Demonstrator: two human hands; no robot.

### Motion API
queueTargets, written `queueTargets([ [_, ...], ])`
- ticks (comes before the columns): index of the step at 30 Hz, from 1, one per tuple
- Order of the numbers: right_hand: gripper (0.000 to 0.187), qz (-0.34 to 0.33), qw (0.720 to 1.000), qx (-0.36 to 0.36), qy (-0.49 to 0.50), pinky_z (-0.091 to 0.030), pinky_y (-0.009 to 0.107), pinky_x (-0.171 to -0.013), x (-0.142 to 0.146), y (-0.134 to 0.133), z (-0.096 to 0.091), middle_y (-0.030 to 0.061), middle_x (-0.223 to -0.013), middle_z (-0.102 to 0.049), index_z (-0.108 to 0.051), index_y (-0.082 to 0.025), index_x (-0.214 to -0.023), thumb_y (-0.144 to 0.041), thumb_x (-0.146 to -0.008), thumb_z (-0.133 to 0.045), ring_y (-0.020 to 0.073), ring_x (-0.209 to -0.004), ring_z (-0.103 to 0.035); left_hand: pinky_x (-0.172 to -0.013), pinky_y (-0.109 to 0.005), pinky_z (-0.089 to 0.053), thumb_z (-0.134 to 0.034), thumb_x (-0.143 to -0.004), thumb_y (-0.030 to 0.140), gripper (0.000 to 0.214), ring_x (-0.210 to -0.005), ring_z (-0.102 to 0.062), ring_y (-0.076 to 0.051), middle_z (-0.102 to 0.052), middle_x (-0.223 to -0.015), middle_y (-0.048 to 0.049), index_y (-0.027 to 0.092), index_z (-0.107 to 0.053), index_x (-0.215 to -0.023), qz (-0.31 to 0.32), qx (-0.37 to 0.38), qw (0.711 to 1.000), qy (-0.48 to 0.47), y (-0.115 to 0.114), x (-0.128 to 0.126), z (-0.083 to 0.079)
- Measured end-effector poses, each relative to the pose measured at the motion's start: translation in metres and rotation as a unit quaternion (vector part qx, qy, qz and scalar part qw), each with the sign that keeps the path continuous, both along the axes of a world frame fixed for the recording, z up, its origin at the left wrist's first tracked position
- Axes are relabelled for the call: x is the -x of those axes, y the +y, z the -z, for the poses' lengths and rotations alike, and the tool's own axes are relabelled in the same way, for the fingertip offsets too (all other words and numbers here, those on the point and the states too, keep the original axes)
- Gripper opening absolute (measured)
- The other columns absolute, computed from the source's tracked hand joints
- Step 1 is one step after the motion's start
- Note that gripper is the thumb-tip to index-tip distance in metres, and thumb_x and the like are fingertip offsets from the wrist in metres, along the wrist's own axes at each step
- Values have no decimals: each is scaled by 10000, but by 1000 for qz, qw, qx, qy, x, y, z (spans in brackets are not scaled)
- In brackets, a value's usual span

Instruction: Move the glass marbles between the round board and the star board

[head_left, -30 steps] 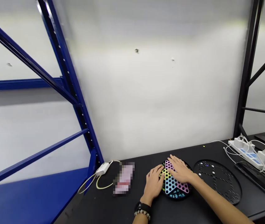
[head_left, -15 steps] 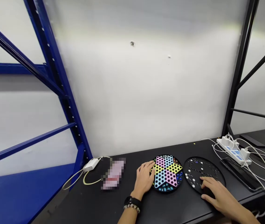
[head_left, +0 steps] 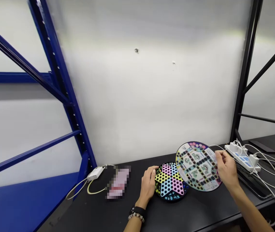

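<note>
My right hand (head_left: 226, 169) grips the right edge of a round game board (head_left: 196, 167), pinching its rim. That board is raised and tilted, with its printed face of dark dots, green pictures and coloured corners toward me. It overlaps the right side of a round Chinese checkers board (head_left: 170, 180) lying flat on the black table. The Chinese checkers board has a pink, blue and yellow star with holes, and coloured pieces around it. My left hand (head_left: 148, 183) is closed at its left rim, fingers along the edge. A watch and a bead bracelet are on my left wrist.
On the right, a white power strip (head_left: 242, 158) holds chargers and tangled white cables, beside a black phone-like slab (head_left: 253, 183). To the left are a white adapter (head_left: 95, 173) and a blurred pink item (head_left: 120, 182). A blue metal frame (head_left: 63, 80) rises at left.
The right-hand round board, dark side up on the table before, is now lifted by my right hand, turned to its printed face and moved left. My left hand has shifted slightly at the rim.
</note>
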State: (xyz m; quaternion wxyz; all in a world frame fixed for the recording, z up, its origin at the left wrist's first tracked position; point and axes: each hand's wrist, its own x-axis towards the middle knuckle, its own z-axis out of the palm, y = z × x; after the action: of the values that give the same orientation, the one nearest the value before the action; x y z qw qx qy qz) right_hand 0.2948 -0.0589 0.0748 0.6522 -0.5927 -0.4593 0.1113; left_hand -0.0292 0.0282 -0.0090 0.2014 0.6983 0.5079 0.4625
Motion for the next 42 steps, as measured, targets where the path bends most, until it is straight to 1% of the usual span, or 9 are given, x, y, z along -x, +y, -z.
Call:
queueTargets([
  [3,414,-148,983,59,87,-458,274,-547,27,43,21,13,-628,-611,-607,-177,-756,-585,-797,-554,166,-579,-562,-1012,-434,-478,-212,-962,516,580,-1101,-631,-241,-703,-1165,-87,203,-681,-1095,7,28,995,-95,8,4,6],
  [5,370,-195,971,109,84,-473,285,-576,51,72,47,32,-657,-642,-624,-173,-764,-533,-776,-545,181,-605,-593,-982,-448,-500,-170,-952,541,643,-1078,-651,-251,-697,-1187,-109,177,-654,-1168,7,70,987,-142,15,8,11],
  [8,330,-172,969,175,-17,-486,291,-628,78,105,80,46,-703,-664,-628,-188,-800,-448,-834,-429,200,-682,-636,-987,-432,-500,-322,-902,544,607,-1138,-631,-269,-647,-1273,-142,141,-591,-1268,2,112,987,-111,20,11,18],
  [12,259,-99,945,240,-201,-480,335,-811,86,127,101,102,-975,-681,-638,-194,-935,-368,-837,-473,250,-968,-630,-1074,-405,-423,-552,-757,353,570,-1277,-532,-278,-569,-1377,-111,195,-570,-1304,-10,108,991,80,14,9,22],
  [17,377,-152,909,281,-266,-436,373,-920,73,122,107,89,-1141,-667,-669,-228,-1074,-424,-928,-383,259,-1100,-577,-1120,-453,-343,-512,-810,364,564,-1352,-453,-280,-494,-1474,-77,254,-532,-1364,7,115,977,182,5,5,17],
  [22,568,-222,882,281,-306,-312,452,-1076,61,105,111,71,-1397,-547,-484,-279,-1423,-527,-915,-427,296,-1308,-440,-1172,-512,-234,-549,-815,492,629,-1418,-366,-316,-448,-1521,-78,273,-504,-1402,17,119,968,219,2,2,13],
  [31,413,-161,942,210,-207,-492,328,-806,47,101,114,94,-945,-699,-727,-172,-998,-503,-823,-552,243,-888,-647,-1110,-462,-379,-657,-744,372,615,-1307,-498,-302,-520,-1445,-99,232,-564,-1335,46,49,987,143,-3,1,8],
  [34,415,-159,947,194,-200,-499,328,-788,46,98,114,90,-939,-702,-734,-181,-993,-511,-817,-554,242,-864,-649,-1105,-452,-386,-664,-737,355,581,-1308,-494,-298,-530,-1433,-96,235,-594,-1301,53,45,988,136,-4,-2,8],
  [42,493,-172,958,161,-164,-500,345,-792,54,96,112,102,-1024,-692,-724,-174,-1071,-537,-872,-455,228,-813,-625,-1051,-401,-420,-496,-870,372,434,-1211,-578,-255,-637,-1314,-75,222,-631,-1253,-24,85,987,136,2,-2,7],
])
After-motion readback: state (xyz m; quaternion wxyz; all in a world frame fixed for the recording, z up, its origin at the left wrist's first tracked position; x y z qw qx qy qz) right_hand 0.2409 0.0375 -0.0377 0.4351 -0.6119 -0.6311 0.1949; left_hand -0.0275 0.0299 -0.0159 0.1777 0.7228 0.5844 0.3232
